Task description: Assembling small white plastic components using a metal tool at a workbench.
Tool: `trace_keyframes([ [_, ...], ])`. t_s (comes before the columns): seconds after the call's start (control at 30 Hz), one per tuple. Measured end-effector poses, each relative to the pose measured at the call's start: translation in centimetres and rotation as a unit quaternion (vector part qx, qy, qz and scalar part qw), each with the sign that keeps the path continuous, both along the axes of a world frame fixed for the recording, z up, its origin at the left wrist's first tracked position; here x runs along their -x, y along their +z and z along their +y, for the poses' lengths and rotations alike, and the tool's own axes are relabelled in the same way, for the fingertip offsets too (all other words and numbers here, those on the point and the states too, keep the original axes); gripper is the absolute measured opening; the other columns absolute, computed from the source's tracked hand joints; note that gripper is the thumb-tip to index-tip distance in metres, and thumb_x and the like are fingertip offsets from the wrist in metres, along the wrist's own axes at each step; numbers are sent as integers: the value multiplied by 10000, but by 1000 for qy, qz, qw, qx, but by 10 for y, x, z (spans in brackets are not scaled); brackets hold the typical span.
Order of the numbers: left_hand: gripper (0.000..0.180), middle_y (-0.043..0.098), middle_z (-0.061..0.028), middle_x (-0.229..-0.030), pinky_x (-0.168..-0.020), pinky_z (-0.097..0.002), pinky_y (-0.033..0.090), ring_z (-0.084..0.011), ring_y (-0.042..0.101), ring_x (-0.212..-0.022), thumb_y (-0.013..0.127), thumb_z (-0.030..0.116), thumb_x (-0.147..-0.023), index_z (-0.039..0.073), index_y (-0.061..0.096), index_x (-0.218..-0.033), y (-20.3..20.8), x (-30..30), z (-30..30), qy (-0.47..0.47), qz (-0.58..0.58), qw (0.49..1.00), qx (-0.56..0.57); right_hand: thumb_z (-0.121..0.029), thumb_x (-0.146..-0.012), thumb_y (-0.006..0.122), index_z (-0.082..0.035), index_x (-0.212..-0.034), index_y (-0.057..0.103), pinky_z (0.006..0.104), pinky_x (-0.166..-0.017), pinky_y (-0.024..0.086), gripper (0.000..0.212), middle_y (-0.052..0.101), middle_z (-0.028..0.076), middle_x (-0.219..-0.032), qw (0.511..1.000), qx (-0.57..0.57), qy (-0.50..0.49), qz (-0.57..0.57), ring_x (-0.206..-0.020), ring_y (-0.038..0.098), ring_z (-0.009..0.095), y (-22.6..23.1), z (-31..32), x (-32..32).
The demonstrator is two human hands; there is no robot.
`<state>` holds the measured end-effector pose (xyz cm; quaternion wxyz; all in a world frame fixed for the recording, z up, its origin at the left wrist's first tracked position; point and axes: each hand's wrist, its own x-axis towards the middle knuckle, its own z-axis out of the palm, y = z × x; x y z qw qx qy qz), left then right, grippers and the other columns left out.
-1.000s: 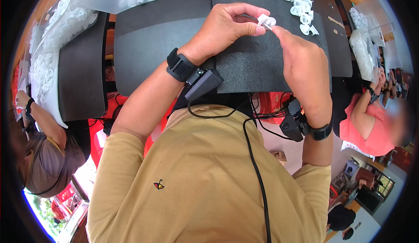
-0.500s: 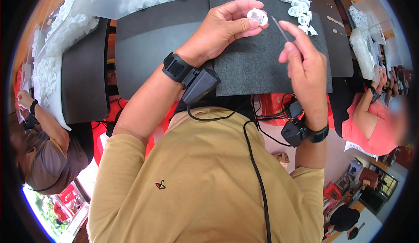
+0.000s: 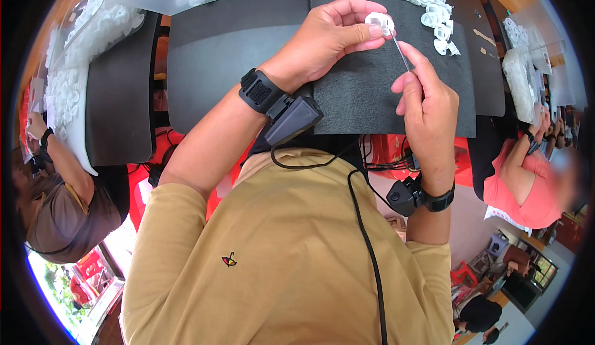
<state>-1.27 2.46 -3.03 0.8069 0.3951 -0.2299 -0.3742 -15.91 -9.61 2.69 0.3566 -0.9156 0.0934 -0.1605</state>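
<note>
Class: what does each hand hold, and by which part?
Left hand: small white plastic piece, pinched at its rim. Right hand: thin pin-like tool, gripped at its lower end.

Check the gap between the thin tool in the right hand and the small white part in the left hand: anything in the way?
Nothing visible. The thin tool in the right hand reaches straight up to the small white part pinched in the left hand, above the dark foam mat.
</note>
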Motion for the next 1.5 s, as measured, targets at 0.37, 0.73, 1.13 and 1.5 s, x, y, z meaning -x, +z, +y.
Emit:
trace_keyframes([
  [0.37,360,614,-56,-1120,-879,-263,519,-146,616,-1003,661,41,-857,42,565,-1204,1,1,1,22,-25,999,-22,29,-858,468,-34,-1201,580,331,-609,482,366,591,131,-695,1000,21,-7,-5,-630,623,242,6,5,-3],
  [0.73,385,614,-48,-1115,-886,-268,509,-137,609,-1014,666,41,-854,55,564,-1224,2,3,2,22,-24,999,-15,34,-869,464,-58,-1234,582,296,-521,436,395,558,85,-657,990,136,1,-41,-528,534,152,8,6,-9],
  [1.13,393,627,-105,-1110,-863,-280,538,-159,636,-975,688,26,-832,-21,560,-1201,2,4,0,43,-15,999,-12,60,-827,460,-14,-1196,587,359,-595,460,397,551,151,-678,981,189,13,-37,-604,579,277,16,7,-13],
  [1.5,375,625,-67,-1118,-883,-274,513,-154,611,-1023,690,51,-838,36,577,-1196,0,3,1,31,-22,999,-14,52,-822,461,-10,-1192,586,371,-606,465,396,553,156,-685,980,198,7,-21,-619,585,284,17,9,-12],
])
